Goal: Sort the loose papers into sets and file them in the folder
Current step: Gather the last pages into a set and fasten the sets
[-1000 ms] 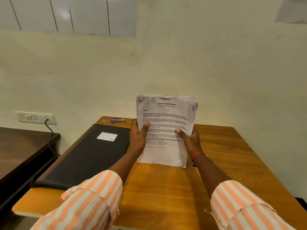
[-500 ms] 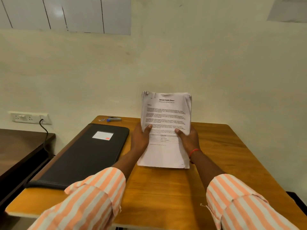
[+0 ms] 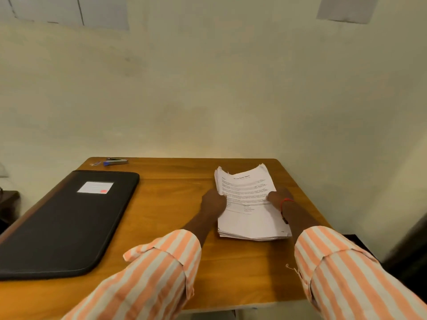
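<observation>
A thick stack of printed white papers point(image 3: 248, 218) lies nearly flat on the right half of the wooden table point(image 3: 175, 204), its far end slightly lifted and curled. My left hand point(image 3: 213, 202) grips the stack's left edge and my right hand point(image 3: 278, 198) grips its right edge, thumbs on the top sheet. A closed black folder point(image 3: 64, 225) with a small white label lies flat on the left half of the table, apart from the papers.
A stapler point(image 3: 115, 161) with a blue end lies at the table's far left corner, with small clips beside it. A pale wall stands right behind the table. A dark desk edge point(image 3: 9, 202) shows at the far left.
The paper stack has come down from upright in front of me to nearly flat on the table, to the right. Both hands stayed on its edges.
</observation>
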A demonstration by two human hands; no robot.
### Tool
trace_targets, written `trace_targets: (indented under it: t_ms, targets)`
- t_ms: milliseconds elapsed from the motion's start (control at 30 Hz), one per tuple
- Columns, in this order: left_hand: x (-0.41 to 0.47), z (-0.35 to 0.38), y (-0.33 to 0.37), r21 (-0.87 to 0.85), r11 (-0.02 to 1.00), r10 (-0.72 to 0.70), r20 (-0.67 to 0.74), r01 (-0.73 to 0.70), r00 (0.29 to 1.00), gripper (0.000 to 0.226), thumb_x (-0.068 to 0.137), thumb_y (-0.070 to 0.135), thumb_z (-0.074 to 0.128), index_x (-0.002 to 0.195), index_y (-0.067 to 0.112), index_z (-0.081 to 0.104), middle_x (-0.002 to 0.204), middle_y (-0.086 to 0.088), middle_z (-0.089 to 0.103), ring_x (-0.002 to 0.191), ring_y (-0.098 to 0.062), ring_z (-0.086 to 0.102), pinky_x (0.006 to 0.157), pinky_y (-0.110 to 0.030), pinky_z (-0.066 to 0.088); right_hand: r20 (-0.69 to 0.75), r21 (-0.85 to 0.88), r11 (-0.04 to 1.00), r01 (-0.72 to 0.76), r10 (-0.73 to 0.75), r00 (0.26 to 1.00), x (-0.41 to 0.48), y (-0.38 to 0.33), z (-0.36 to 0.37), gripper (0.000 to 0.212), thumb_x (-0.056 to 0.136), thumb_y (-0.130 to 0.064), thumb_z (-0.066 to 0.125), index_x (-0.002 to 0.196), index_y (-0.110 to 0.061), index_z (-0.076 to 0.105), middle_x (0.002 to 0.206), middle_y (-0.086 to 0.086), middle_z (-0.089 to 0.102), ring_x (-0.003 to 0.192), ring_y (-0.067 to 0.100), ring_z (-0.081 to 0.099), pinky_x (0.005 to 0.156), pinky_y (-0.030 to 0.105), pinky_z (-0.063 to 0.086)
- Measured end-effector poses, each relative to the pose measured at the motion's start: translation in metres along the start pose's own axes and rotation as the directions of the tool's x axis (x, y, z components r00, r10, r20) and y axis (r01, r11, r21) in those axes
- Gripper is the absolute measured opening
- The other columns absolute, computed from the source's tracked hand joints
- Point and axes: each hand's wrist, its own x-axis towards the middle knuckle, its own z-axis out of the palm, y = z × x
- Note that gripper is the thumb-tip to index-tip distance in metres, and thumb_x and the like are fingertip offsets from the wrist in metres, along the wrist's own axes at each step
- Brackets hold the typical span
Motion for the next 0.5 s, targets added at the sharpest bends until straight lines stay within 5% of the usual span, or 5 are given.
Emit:
trace_targets:
  t_ms: [267,400,500]
  targets:
    - [0.000,0.038,0.002,0.315,0.946,0.099,-0.051,-0.078,0.994,0.016,0.096,0.018,0.054,0.084,0.014,0.063,0.100,-0.009,0.071,0.083,-0.020,0.064,0.066,-0.032,0.050,-0.096,-0.102,0.994,-0.037,0.027,0.995,0.018,0.031,-0.013,0.041,0.097,-0.014,0.057,0.136,-0.001,0.051,0.136,0.020,0.056,0.119,0.038,0.056,0.084,0.035,0.044]
    - [-0.003,0.048,-0.007,0.498,0.861,0.171,-0.092,-0.103,0.981,0.029,0.101,0.030,0.048,0.123,0.015,0.058,0.117,-0.009,0.061,0.101,-0.026,0.063,0.079,-0.033,0.049,-0.129,-0.174,0.985,0.019,-0.042,0.991,0.022,0.036,0.001,0.033,0.096,-0.014,0.058,0.127,-0.003,0.058,0.127,0.018,0.062,0.112,0.037,0.060,0.079,0.033,0.044]
    - [-0.006,0.055,-0.011,0.566,0.817,0.215,-0.118,-0.113,0.969,0.036,0.101,0.032,0.047,0.132,0.014,0.052,0.122,-0.008,0.058,0.100,-0.024,0.063,0.075,-0.031,0.048,-0.182,-0.238,0.969,0.070,-0.115,0.976,0.023,0.041,0.010,0.039,0.093,-0.017,0.062,0.130,-0.006,0.054,0.130,0.017,0.058,0.115,0.035,0.058,0.093,0.041,0.051]
